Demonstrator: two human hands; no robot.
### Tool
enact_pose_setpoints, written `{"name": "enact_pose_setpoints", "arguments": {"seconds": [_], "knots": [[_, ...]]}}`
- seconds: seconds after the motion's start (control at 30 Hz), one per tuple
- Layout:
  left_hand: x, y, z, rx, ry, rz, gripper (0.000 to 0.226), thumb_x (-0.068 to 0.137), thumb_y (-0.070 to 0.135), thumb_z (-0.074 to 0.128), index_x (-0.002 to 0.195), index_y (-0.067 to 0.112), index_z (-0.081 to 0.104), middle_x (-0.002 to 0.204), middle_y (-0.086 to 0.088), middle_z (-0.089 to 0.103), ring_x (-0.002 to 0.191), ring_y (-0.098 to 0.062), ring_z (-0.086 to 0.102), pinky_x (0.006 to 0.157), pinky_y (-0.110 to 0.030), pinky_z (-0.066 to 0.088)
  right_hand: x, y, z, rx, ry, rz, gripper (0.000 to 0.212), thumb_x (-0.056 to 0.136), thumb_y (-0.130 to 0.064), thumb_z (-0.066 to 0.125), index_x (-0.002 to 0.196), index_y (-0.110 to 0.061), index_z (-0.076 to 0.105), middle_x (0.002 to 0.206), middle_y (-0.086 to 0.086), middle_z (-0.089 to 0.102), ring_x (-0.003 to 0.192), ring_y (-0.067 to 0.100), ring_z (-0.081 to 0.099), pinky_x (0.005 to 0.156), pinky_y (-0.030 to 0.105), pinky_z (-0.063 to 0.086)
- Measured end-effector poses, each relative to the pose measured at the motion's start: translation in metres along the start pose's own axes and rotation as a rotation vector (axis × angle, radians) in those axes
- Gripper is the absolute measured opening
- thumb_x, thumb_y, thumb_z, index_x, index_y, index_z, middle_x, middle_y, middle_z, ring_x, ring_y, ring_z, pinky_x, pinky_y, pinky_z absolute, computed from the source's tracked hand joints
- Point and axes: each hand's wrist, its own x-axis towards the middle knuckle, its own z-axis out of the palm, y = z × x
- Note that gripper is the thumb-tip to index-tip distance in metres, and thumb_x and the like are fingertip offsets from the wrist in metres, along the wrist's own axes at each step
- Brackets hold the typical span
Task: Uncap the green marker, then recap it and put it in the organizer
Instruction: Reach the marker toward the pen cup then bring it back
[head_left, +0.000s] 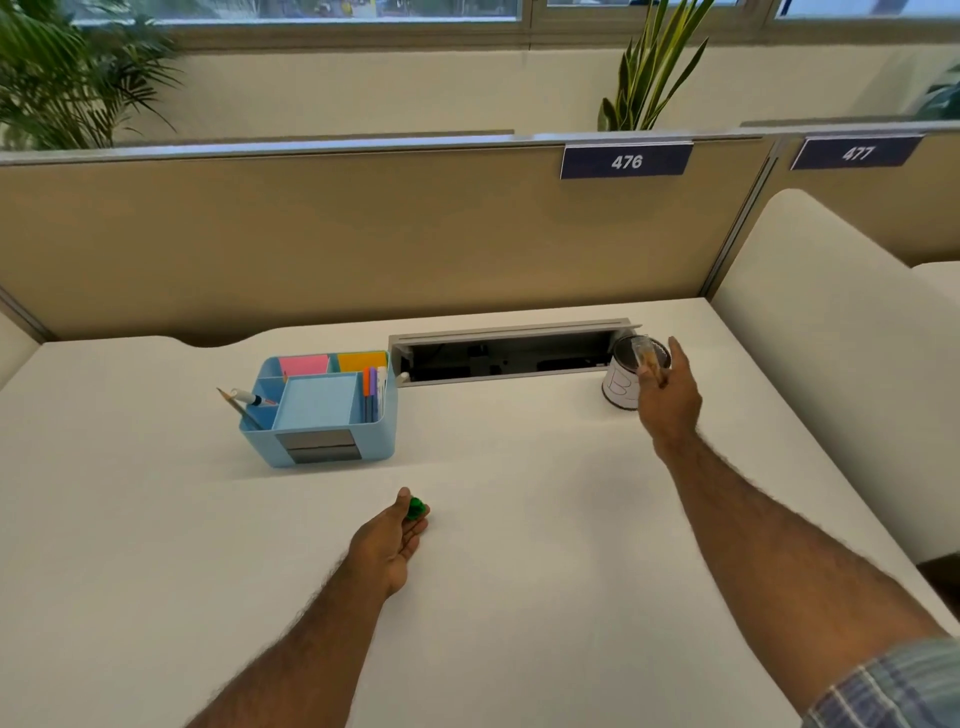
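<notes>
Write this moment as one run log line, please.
left hand: holds green cap | right hand: blurred object at can | organizer: no green marker seen

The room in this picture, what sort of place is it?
Most likely an open-plan office. The white desk sits behind a low divider with numbered signs, 476 and 477. A blue organizer with pens and sticky notes stands on it.

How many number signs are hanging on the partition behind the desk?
2. The sign reading 476 hangs on the partition straight behind the desk; the sign reading 477 hangs on the next panel to its right. More could lie outside the view.
</notes>
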Motion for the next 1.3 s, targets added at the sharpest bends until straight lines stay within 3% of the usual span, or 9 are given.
{"name": "enact_pose_setpoints", "arguments": {"seconds": [0.17,0.33,0.4,0.47,0.53,0.63,0.83,1.03,1.3], "knots": [[0.003,0.0,0.0,0.029,-0.006,0.003,0.023,0.088,0.033,0.063,0.093,0.01,0.064,0.109,-0.012,0.067,0.104,-0.022,0.061,0.093,-0.032,0.042,0.029,-0.004,-0.015,-0.234,-0.002,0.002,0.074,0.092,-0.012,0.052,0.153,-0.029,0.013,0.092,0.019,0.067,0.076,0.029,0.055,0.07,0.029,0.043],[0.004,0.0,0.002,0.035,0.005,0.007,0.022,0.088,0.033,0.062,0.091,0.011,0.064,0.108,-0.012,0.068,0.103,-0.022,0.061,0.092,-0.031,0.042,0.045,-0.01,-0.023,-0.478,-0.07,-0.066,0.089,0.09,-0.007,0.051,0.151,-0.037,-0.007,0.075,0.017,0.058,0.069,0.032,0.053,0.063,0.035,0.046],[0.004,0.0,0.003,0.036,0.005,0.006,0.022,0.088,0.033,0.062,0.091,0.011,0.064,0.108,-0.012,0.067,0.104,-0.022,0.061,0.093,-0.032,0.041,0.051,-0.012,-0.022,-0.56,-0.112,-0.068,0.082,0.09,-0.006,0.049,0.152,-0.035,0.004,0.081,0.017,0.06,0.076,0.034,0.056,0.069,0.039,0.051],[0.005,0.0,0.003,0.039,0.004,0.007,0.022,0.088,0.032,0.062,0.093,0.011,0.064,0.108,-0.012,0.067,0.104,-0.022,0.06,0.094,-0.032,0.041,0.058,-0.012,-0.022,-0.704,-0.194,-0.115,0.058,0.091,-0.006,0.047,0.145,-0.02,0.036,0.101,0.02,0.066,0.095,0.04,0.06,0.083,0.043,0.054],[0.005,-0.001,0.003,0.045,0.003,0.011,0.025,0.088,0.032,0.062,0.098,0.009,0.065,0.108,-0.012,0.067,0.105,-0.023,0.06,0.094,-0.032,0.041,0.061,-0.012,-0.023,-0.8,-0.213,-0.123,0.043,0.092,-0.009,0.047,0.135,-0.01,0.05,0.114,0.023,0.066,0.107,0.042,0.058,0.089,0.045,0.053],[0.005,-0.001,0.004,0.044,0.008,0.02,0.03,0.089,0.031,0.062,0.106,0.007,0.064,0.109,-0.013,0.067,0.107,-0.023,0.06,0.094,-0.033,0.041,0.063,-0.014,-0.022,-0.779,-0.177,-0.088,0.05,0.093,-0.012,0.049,0.142,-0.013,0.042,0.118,0.022,0.064,0.112,0.041,0.056,0.088,0.045,0.05],[0.005,-0.001,0.005,0.039,0.014,0.024,0.019,0.089,0.03,0.062,0.091,0.011,0.064,0.108,-0.014,0.066,0.102,-0.022,0.059,0.093,-0.033,0.04,0.067,-0.026,-0.02,-0.81,-0.232,-0.08,0.045,0.088,-0.006,0.052,0.133,-0.01,0.053,0.12,0.021,0.064,0.113,0.04,0.057,0.087,0.041,0.051],[0.008,-0.002,0.005,0.037,0.02,0.034,0.032,0.088,0.03,0.063,0.109,0.006,0.063,0.113,-0.015,0.067,0.101,-0.022,0.06,0.091,-0.032,0.041,0.069,-0.03,-0.02,-0.878,-0.263,-0.091,0.038,0.087,-0.007,0.055,0.124,-0.008,0.059,0.118,0.019,0.065,0.112,0.038,0.057,0.086,0.041,0.051],[0.008,-0.002,0.005,0.047,0.029,0.036,0.037,0.088,0.032,0.063,0.114,0.006,0.063,0.118,-0.017,0.067,0.102,-0.022,0.06,0.091,-0.032,0.041,0.068,-0.031,-0.018,-0.84,-0.258,-0.016,0.054,0.086,-0.008,0.055,0.139,-0.015,0.045,0.124,0.021,0.06,0.114,0.039,0.056,0.087,0.042,0.051]]}}
